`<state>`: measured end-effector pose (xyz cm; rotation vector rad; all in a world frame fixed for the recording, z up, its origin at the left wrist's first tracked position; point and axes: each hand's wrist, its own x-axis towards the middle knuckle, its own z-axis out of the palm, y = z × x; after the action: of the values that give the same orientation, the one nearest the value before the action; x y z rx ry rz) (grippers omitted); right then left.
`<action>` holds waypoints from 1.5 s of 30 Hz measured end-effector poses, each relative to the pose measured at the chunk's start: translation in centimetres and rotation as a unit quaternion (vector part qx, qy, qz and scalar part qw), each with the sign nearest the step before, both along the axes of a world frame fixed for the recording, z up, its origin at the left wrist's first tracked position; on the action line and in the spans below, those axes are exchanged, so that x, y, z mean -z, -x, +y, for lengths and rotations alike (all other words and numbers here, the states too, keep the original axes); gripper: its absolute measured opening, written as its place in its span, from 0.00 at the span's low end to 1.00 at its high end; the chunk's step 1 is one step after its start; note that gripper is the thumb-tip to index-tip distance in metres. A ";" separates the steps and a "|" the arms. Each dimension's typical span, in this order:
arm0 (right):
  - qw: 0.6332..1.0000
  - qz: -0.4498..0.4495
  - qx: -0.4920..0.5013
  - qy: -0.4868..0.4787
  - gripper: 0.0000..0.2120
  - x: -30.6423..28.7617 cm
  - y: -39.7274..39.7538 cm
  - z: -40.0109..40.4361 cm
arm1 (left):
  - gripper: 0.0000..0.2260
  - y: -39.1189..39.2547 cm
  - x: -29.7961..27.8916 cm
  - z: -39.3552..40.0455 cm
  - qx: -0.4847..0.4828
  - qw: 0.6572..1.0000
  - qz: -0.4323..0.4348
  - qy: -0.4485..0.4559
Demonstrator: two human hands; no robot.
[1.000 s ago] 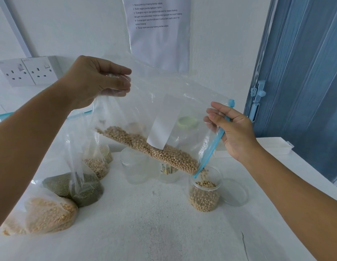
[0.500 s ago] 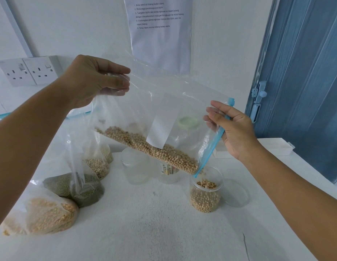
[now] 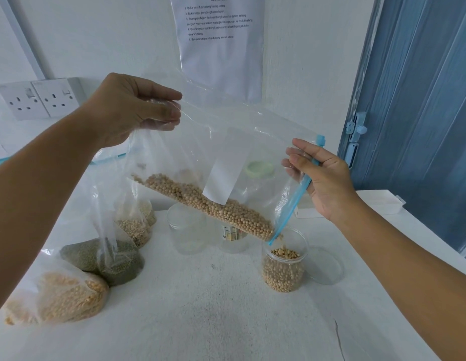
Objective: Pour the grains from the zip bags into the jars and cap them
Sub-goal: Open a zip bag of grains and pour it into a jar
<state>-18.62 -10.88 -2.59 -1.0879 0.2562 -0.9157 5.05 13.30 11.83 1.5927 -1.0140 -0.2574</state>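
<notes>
Soybeans [image 3: 208, 201] sliding down a tilted zip bag [image 3: 252, 142], its low blue-zip corner over an open jar [image 3: 283, 267] part-filled on the white table [image 3: 200, 321]. Left hand [image 3: 130, 108] pinching the raised bottom corner; right hand [image 3: 323, 175] gripping the zip edge. Lid [image 3: 325, 265] lying just beside.

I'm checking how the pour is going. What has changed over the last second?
Little: the beans in the jar have risen slightly. The left hand and right hand still hold the tilted bag over it as before.
</notes>
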 end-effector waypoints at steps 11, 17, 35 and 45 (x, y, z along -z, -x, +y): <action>1.000 0.001 0.007 -0.007 0.15 0.2 0.2 -0.1 | 0.17 0.3 -0.2 -0.2 0.005 1.000 -0.002 0.002; 1.000 0.004 0.006 -0.008 0.15 0.3 0.3 -0.1 | 0.17 0.4 0.0 -0.2 0.003 1.000 -0.003 -0.002; 1.000 0.005 0.011 -0.010 0.15 0.6 0.6 0.0 | 0.18 0.7 -0.3 -0.4 0.007 1.000 -0.018 -0.006; 1.000 0.006 0.012 -0.002 0.15 0.5 0.6 -0.2 | 0.18 1.2 -0.6 -0.5 0.003 1.000 -0.017 -0.004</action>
<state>-19.24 -11.09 -3.07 -1.0884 0.2826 -0.9302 3.88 12.81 12.45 1.6061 -1.0466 -0.2393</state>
